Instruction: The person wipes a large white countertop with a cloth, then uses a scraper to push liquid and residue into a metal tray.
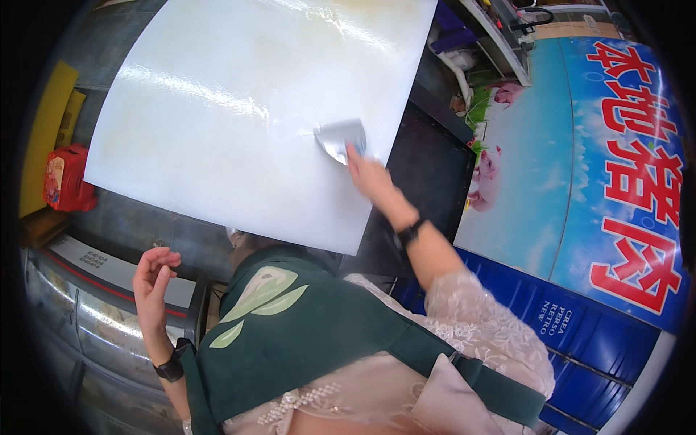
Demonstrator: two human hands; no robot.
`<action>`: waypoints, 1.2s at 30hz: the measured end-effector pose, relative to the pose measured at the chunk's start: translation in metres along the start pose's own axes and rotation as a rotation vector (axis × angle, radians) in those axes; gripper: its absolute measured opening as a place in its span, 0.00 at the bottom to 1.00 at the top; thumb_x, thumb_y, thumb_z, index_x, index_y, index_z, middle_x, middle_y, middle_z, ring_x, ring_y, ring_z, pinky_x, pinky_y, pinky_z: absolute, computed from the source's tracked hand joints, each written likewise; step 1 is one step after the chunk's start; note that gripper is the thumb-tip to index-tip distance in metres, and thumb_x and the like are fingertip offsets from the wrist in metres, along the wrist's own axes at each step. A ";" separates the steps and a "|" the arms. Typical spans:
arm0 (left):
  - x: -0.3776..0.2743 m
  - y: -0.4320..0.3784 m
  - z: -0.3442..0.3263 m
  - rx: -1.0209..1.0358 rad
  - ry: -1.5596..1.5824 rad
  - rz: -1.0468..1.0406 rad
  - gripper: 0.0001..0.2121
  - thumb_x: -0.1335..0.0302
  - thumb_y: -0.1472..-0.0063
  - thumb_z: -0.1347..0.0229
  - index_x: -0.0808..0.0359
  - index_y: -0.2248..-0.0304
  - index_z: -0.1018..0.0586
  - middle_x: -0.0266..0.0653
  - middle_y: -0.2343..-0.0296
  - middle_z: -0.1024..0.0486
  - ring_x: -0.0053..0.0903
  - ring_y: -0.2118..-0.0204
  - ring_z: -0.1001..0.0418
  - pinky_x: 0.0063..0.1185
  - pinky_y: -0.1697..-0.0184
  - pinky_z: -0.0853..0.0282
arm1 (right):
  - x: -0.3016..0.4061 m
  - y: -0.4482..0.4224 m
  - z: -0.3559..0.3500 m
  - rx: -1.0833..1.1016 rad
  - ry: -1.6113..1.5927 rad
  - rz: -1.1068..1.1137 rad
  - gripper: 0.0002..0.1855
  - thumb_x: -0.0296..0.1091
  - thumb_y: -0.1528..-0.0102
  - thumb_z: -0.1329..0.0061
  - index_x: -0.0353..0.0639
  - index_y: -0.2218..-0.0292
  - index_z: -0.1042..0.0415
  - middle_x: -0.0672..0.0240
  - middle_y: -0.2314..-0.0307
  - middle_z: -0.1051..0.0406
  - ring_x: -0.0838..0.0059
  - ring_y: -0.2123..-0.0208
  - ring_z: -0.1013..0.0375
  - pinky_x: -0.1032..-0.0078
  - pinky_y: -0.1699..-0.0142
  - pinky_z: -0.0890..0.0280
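My right hand (372,176) grips a wide, flat metal scraper (342,137), its index finger stretched along the blade. The scraper is slightly blurred and lies on or just above a large white board (228,130) with a wet-looking shine; whether it touches cannot be told. My left hand (154,277) is raised beside the green apron (304,331), off the board's near edge, fingers loosely curled and holding nothing. Dark bands circle both wrists.
A red plastic jug (69,176) stands left of the board beside a yellow panel (46,136). A glass-fronted case (109,321) is at the lower left. To the right are a dark surface (424,168), a printed blue banner (522,179) and a blue ribbed panel (592,348).
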State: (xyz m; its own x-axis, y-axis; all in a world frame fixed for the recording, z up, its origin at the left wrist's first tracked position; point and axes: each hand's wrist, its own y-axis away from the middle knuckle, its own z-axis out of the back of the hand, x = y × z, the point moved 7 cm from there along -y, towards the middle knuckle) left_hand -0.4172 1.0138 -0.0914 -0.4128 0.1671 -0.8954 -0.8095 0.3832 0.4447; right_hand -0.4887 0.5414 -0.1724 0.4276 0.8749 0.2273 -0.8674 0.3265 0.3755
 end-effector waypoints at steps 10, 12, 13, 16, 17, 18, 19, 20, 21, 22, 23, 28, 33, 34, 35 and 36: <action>-0.025 -0.015 -0.007 0.043 -0.045 -0.051 0.14 0.74 0.41 0.50 0.68 0.55 0.30 0.37 0.64 0.26 0.19 0.61 0.30 0.16 0.60 0.37 | -0.005 -0.048 0.035 -0.254 -0.134 0.151 0.20 0.41 0.42 0.59 0.50 0.49 0.35 0.48 0.70 0.28 0.48 0.71 0.28 0.61 0.66 0.32; -0.009 -0.011 -0.001 0.019 -0.027 -0.020 0.14 0.74 0.41 0.50 0.68 0.55 0.30 0.37 0.64 0.26 0.19 0.61 0.30 0.16 0.60 0.37 | -0.014 0.051 0.014 -0.085 -0.100 -0.068 0.20 0.36 0.44 0.57 0.47 0.50 0.35 0.45 0.72 0.30 0.47 0.69 0.29 0.60 0.64 0.33; 0.000 -0.010 0.001 0.022 -0.018 -0.011 0.14 0.74 0.41 0.50 0.68 0.56 0.30 0.37 0.64 0.26 0.19 0.61 0.30 0.16 0.60 0.37 | -0.017 0.096 0.003 -0.129 -0.107 -0.044 0.21 0.34 0.45 0.56 0.46 0.49 0.35 0.43 0.73 0.30 0.46 0.69 0.29 0.59 0.63 0.33; 0.006 -0.007 -0.002 0.023 -0.021 0.005 0.13 0.74 0.40 0.51 0.67 0.56 0.30 0.36 0.64 0.26 0.19 0.61 0.30 0.16 0.61 0.38 | -0.031 0.162 -0.029 -0.004 -0.087 -0.220 0.23 0.36 0.43 0.59 0.45 0.46 0.39 0.41 0.73 0.30 0.42 0.69 0.30 0.56 0.62 0.34; 0.006 -0.003 -0.003 0.012 -0.026 0.009 0.13 0.74 0.40 0.51 0.67 0.56 0.30 0.35 0.64 0.26 0.18 0.62 0.31 0.16 0.61 0.38 | -0.038 0.143 -0.032 0.017 -0.032 -0.203 0.24 0.37 0.43 0.60 0.45 0.46 0.40 0.41 0.74 0.30 0.42 0.70 0.30 0.54 0.63 0.35; 0.006 -0.002 -0.004 0.010 -0.031 0.016 0.13 0.74 0.40 0.51 0.67 0.56 0.30 0.35 0.64 0.26 0.18 0.62 0.31 0.16 0.61 0.38 | -0.045 0.111 -0.028 0.034 0.021 -0.198 0.24 0.38 0.42 0.61 0.45 0.45 0.41 0.42 0.75 0.30 0.42 0.71 0.30 0.52 0.63 0.36; 0.002 -0.005 -0.007 0.009 -0.034 0.021 0.13 0.74 0.40 0.51 0.67 0.56 0.30 0.36 0.64 0.26 0.19 0.62 0.30 0.16 0.60 0.38 | -0.064 0.072 -0.020 -0.087 0.051 -0.129 0.23 0.39 0.42 0.62 0.47 0.46 0.40 0.44 0.76 0.31 0.42 0.73 0.31 0.51 0.65 0.37; 0.000 -0.006 -0.008 -0.006 -0.038 0.025 0.14 0.73 0.41 0.50 0.67 0.56 0.30 0.37 0.64 0.26 0.19 0.61 0.30 0.17 0.60 0.38 | -0.072 0.024 0.000 -0.121 0.065 -0.137 0.23 0.39 0.42 0.62 0.46 0.46 0.40 0.44 0.76 0.31 0.43 0.72 0.31 0.51 0.65 0.37; -0.005 -0.007 -0.010 -0.013 -0.035 0.018 0.14 0.73 0.41 0.50 0.67 0.56 0.30 0.37 0.64 0.26 0.19 0.61 0.30 0.17 0.60 0.38 | -0.078 -0.022 0.024 -0.227 0.102 -0.052 0.21 0.40 0.42 0.62 0.45 0.49 0.37 0.44 0.77 0.30 0.44 0.73 0.30 0.52 0.66 0.36; -0.011 -0.009 -0.013 0.007 -0.042 0.006 0.13 0.73 0.41 0.50 0.67 0.56 0.30 0.36 0.64 0.26 0.19 0.61 0.30 0.17 0.59 0.38 | -0.088 -0.068 0.046 -0.251 0.053 -0.076 0.18 0.42 0.41 0.63 0.44 0.53 0.33 0.45 0.78 0.30 0.46 0.74 0.29 0.52 0.67 0.35; -0.013 -0.008 -0.017 0.019 -0.053 0.003 0.13 0.73 0.41 0.50 0.67 0.57 0.30 0.36 0.64 0.26 0.19 0.61 0.30 0.17 0.59 0.37 | -0.088 -0.111 0.066 -0.359 0.115 0.052 0.18 0.44 0.40 0.65 0.43 0.58 0.31 0.47 0.79 0.29 0.49 0.76 0.28 0.55 0.71 0.33; -0.023 0.004 -0.019 -0.009 -0.059 -0.018 0.14 0.72 0.42 0.49 0.67 0.57 0.29 0.36 0.65 0.26 0.19 0.62 0.30 0.17 0.60 0.38 | -0.071 -0.152 0.096 -0.170 -0.092 -0.022 0.21 0.44 0.40 0.63 0.49 0.48 0.36 0.53 0.79 0.28 0.62 0.83 0.28 0.69 0.77 0.33; 0.005 0.019 -0.007 -0.102 -0.030 0.047 0.13 0.72 0.41 0.50 0.67 0.57 0.29 0.36 0.65 0.26 0.19 0.62 0.30 0.17 0.60 0.38 | -0.057 0.005 0.013 -0.034 -0.097 -0.110 0.22 0.46 0.42 0.61 0.56 0.47 0.37 0.45 0.67 0.29 0.43 0.63 0.30 0.56 0.58 0.34; 0.007 0.020 -0.009 -0.099 -0.018 0.053 0.13 0.73 0.41 0.50 0.67 0.57 0.29 0.35 0.65 0.26 0.19 0.62 0.30 0.17 0.60 0.38 | -0.048 0.023 0.009 0.060 -0.038 -0.196 0.25 0.44 0.42 0.62 0.53 0.45 0.41 0.45 0.68 0.29 0.43 0.64 0.30 0.55 0.59 0.34; 0.008 0.020 -0.011 -0.106 -0.017 0.056 0.13 0.73 0.41 0.50 0.67 0.57 0.29 0.35 0.65 0.26 0.19 0.62 0.30 0.17 0.60 0.38 | -0.052 0.009 0.007 0.017 0.042 -0.137 0.25 0.43 0.42 0.62 0.50 0.44 0.42 0.45 0.69 0.29 0.43 0.65 0.30 0.55 0.59 0.35; 0.004 0.018 -0.017 -0.079 -0.019 0.042 0.13 0.74 0.41 0.50 0.67 0.57 0.29 0.35 0.65 0.26 0.19 0.62 0.30 0.16 0.60 0.38 | -0.053 -0.008 0.011 -0.027 0.115 -0.092 0.25 0.42 0.42 0.62 0.47 0.44 0.43 0.46 0.69 0.29 0.43 0.65 0.30 0.55 0.59 0.35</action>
State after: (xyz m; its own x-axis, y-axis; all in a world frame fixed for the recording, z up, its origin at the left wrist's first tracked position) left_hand -0.4412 1.0060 -0.0867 -0.4402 0.1989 -0.8756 -0.8223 0.3025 0.4820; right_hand -0.5014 0.4885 -0.1778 0.4750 0.8756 0.0877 -0.8330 0.4153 0.3655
